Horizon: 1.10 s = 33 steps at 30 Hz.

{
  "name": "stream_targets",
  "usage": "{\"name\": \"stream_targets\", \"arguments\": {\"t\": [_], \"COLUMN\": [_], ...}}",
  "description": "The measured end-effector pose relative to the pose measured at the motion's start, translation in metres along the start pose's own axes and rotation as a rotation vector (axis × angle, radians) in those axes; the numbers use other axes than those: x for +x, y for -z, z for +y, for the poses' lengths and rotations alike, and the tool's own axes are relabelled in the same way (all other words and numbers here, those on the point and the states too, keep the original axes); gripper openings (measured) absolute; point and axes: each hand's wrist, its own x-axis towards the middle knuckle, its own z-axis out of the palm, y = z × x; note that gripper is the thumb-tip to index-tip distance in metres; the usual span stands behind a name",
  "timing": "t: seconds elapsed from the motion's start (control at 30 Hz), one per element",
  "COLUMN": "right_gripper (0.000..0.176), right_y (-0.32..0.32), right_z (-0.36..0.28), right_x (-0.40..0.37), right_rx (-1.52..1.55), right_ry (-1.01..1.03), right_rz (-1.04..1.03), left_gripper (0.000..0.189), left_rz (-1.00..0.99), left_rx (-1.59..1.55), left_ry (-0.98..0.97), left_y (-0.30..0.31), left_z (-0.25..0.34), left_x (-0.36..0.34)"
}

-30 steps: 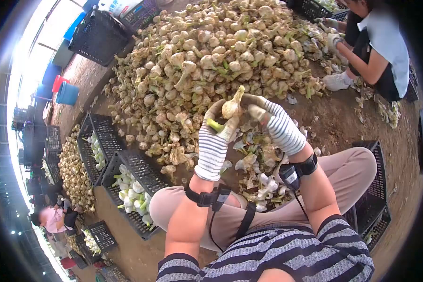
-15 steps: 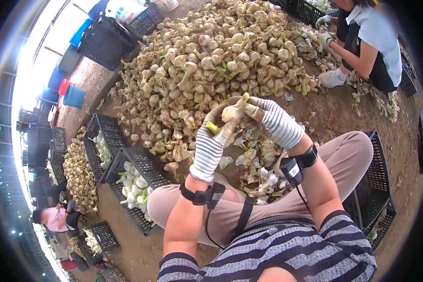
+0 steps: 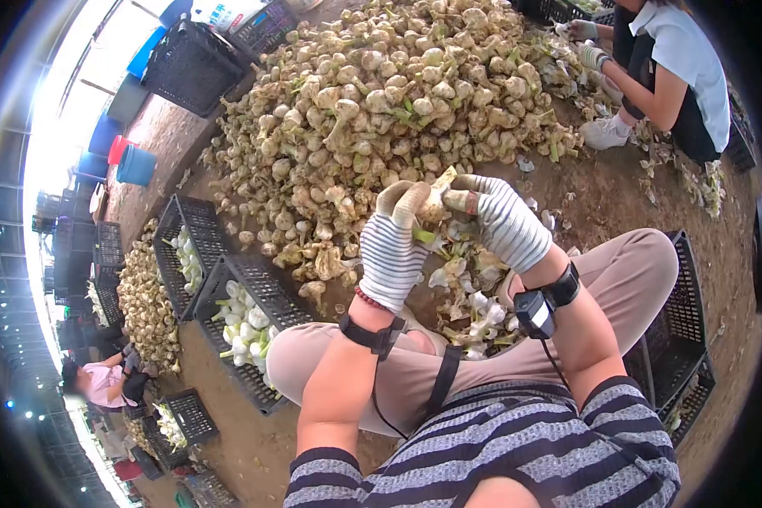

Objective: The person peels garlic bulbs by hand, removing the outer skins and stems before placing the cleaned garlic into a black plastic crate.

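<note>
My left hand [image 3: 395,245], in a striped work glove, has its fingers wrapped round a garlic bulb [image 3: 434,206] in front of the big heap. A green stem shows below its fingers. My right hand [image 3: 504,222], gloved the same way, pinches the bulb's upper side with thumb and fingers. The two hands nearly meet at the bulb. Behind them rises a large heap of unpeeled garlic [image 3: 339,127]. Below the hands, peeled skins and pale scraps [image 3: 483,317] lie on the ground between my legs.
Left of my knee stand black crates [image 3: 254,330] with white peeled bulbs. More black crates [image 3: 677,322] are at my right. A co-worker [image 3: 669,76] crouches at the upper right; another person [image 3: 106,381] sits far left. Blue buckets [image 3: 135,165] stand at the upper left.
The bulb has turned in my hands, and my left hand now shows the backs of its fingers closed round it. The co-worker's hands have shifted slightly.
</note>
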Motion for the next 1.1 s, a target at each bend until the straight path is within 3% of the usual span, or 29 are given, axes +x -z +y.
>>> {"name": "stream_targets", "arguments": {"t": [0.03,0.07,0.1,0.17,0.2,0.23,0.3,0.33,0.37,0.43,0.5,0.57,0.63,0.7,0.73,0.8,0.87,0.93,0.97,1.03,1.1], "right_gripper": [0.028,0.028,0.028,0.028,0.03,0.03,0.029,0.029,0.029,0.026,0.026,0.026,0.024,0.023,0.023,0.025,0.026,0.026,0.026,0.025,0.024], "right_y": [0.004,0.004,0.01,0.024,0.033,0.033,0.03,0.032,0.032,0.031,0.024,0.021,0.023,0.039,0.052,0.102,0.11,0.104,0.085,0.036,0.011], "right_z": [0.0,-0.004,0.001,0.012,0.014,0.013,0.012,0.019,0.02,0.021,0.031,0.044,0.041,0.03,0.031,0.061,0.07,0.071,0.06,0.032,0.02], "right_x": [-0.001,-0.003,-0.002,0.002,0.0,-0.001,-0.005,-0.003,-0.003,-0.004,-0.007,-0.007,-0.01,-0.014,-0.01,0.013,0.016,0.003,-0.005,-0.016,-0.022], "right_rx": [-0.125,-0.309,-0.305,-0.309,-0.272,-0.27,-0.218,-0.11,-0.109,-0.22,-0.612,-0.652,-0.662,-0.433,-0.459,-0.628,-0.785,-1.338,-1.339,-0.972,-1.063], "right_ry": [0.025,0.113,0.116,0.377,0.306,0.303,0.187,0.165,0.165,0.155,0.306,0.483,0.444,0.219,0.152,0.238,0.258,0.46,0.451,0.522,0.534], "right_rz": [-0.04,-0.027,-0.019,-0.09,-0.125,-0.126,-0.128,-0.09,-0.092,0.024,0.177,0.119,0.107,0.118,0.194,0.3,0.38,0.398,0.395,0.253,0.254], "left_gripper": [0.076,0.061,0.061,0.049,0.041,0.041,0.038,0.052,0.036,0.024,0.022,0.017,0.015,0.011,0.01,0.008,0.012,0.011,0.011,0.012,0.013], "left_rz": [0.02,0.054,0.048,-0.126,-0.114,-0.113,-0.285,-0.191,0.028,0.02,0.016,-0.049,-0.059,-0.048,-0.046,-0.041,-0.167,-0.172,-0.171,-0.18,-0.14], "left_rx": [0.043,-0.028,-0.033,-1.024,-1.202,-1.2,-1.376,-0.897,-0.792,-0.473,-0.552,-0.724,-0.733,-0.817,-0.841,-0.864,-0.882,-0.834,-0.783,-0.727,-0.509], "left_ry": [-0.068,-0.054,-0.059,0.744,0.904,0.908,1.119,1.015,0.842,0.852,0.685,0.862,0.919,1.067,1.026,0.987,0.933,0.861,0.789,0.774,0.458], "left_y": [0.0,-0.002,-0.002,0.001,0.0,0.001,0.004,-0.007,-0.026,-0.025,-0.022,-0.022,-0.022,-0.008,-0.004,0.006,0.01,0.004,0.001,-0.001,-0.006], "left_z": [0.002,0.008,0.014,0.023,0.016,0.012,0.006,0.001,-0.003,-0.005,0.007,0.012,-0.003,-0.007,-0.005,0.002,0.005,0.003,0.004,0.006,0.005], "left_x": [0.004,0.005,0.006,0.008,0.006,0.008,0.011,0.0,0.003,0.004,0.008,0.011,0.005,0.006,0.006,0.008,0.006,0.0,-0.004,-0.006,-0.007]}}
